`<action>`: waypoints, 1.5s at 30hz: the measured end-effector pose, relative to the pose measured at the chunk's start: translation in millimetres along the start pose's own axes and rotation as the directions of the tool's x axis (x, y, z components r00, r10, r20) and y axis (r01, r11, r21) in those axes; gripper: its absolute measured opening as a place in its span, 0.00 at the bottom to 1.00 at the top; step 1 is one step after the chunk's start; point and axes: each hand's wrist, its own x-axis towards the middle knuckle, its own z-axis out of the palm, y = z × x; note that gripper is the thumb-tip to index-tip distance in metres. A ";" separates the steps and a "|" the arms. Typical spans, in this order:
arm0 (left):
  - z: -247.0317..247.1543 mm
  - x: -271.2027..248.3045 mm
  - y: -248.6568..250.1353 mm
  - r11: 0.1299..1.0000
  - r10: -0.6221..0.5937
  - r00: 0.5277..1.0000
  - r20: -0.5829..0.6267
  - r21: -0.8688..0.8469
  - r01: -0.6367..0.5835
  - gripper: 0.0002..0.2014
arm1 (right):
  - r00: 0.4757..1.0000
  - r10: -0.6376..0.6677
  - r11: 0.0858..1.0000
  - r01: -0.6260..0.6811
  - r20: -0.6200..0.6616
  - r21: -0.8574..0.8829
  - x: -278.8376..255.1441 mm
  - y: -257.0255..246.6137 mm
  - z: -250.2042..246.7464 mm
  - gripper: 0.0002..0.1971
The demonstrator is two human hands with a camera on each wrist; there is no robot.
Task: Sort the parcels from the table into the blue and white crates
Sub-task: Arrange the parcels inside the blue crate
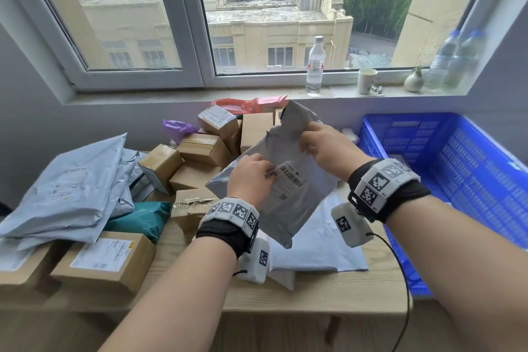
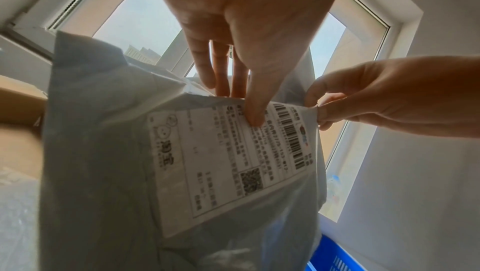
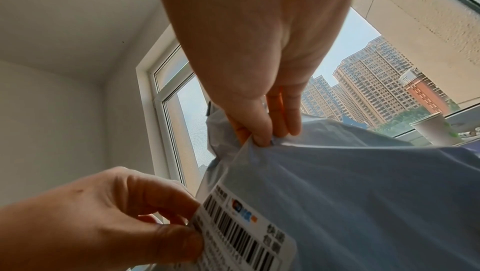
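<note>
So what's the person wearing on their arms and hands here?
Both hands, left hand and right hand, are bare, and no sleeves show. Each wrist carries a black strap with a white band of square black-and-white markers, and a white camera module hanging beneath. A thin black cable trails from the right wrist's module.

Head view: high, looking forward and down across the worktop (image 1: 314,294) toward the window (image 1: 200,23); both forearms enter from the near edge. Left wrist view: very close, below the left hand (image 2: 246,29), facing up along the fingers at the grey mailer (image 2: 103,152) and ceiling corner. Right wrist view: very close under the right hand (image 3: 259,60), facing upward to the window. All three views share the mailer's shipping label (image 1: 288,180) and both hands.
</note>
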 end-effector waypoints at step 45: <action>-45.2 -17.6 16.7 0.147 -0.399 0.905 0.145 -0.965 0.219 0.03 | 0.784 0.499 0.689 -0.100 -0.369 0.718 -58.8 -31.7 20.7 0.04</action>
